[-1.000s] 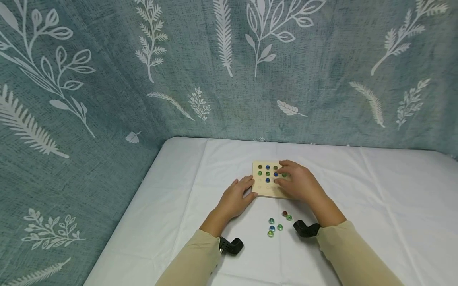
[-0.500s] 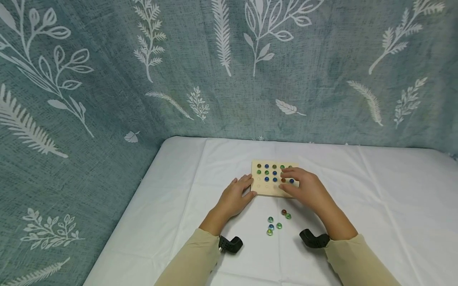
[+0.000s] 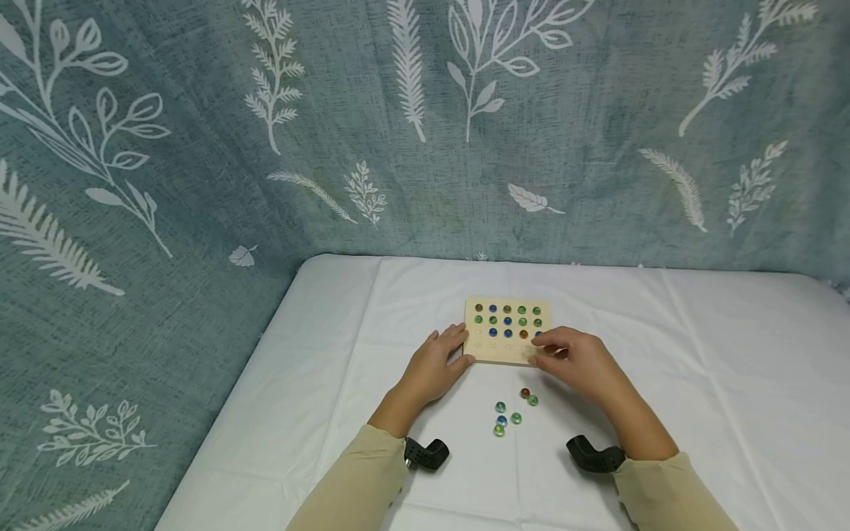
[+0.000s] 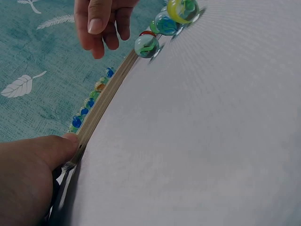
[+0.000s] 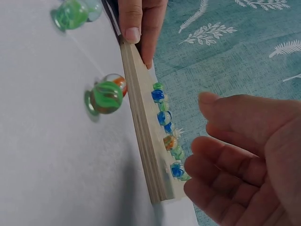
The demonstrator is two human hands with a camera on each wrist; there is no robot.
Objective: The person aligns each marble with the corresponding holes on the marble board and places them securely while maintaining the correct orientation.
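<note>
A pale wooden board with rows of round hollows lies on the white cloth. Blue, green and amber glass marbles fill its two far rows and most of the third; the near row shows bare hollows. At the board's left end rests my left hand, thumb at the near corner and straight fingers along the side edge. My right hand hovers at the right end, its fingers loosely bent and partly over the near right corner. The right wrist view shows nothing between thumb and fingers.
Several loose marbles, green, blue, yellowish and red-brown, lie on the white cloth nearer to me than the board. Black wrist cameras jut inward from both wrists. A teal leaf-patterned curtain stands behind the table.
My right hand has drawn back from over the board, rightward and toward me, uncovering the marbles at its right side. The left hand has stayed at the left edge.
</note>
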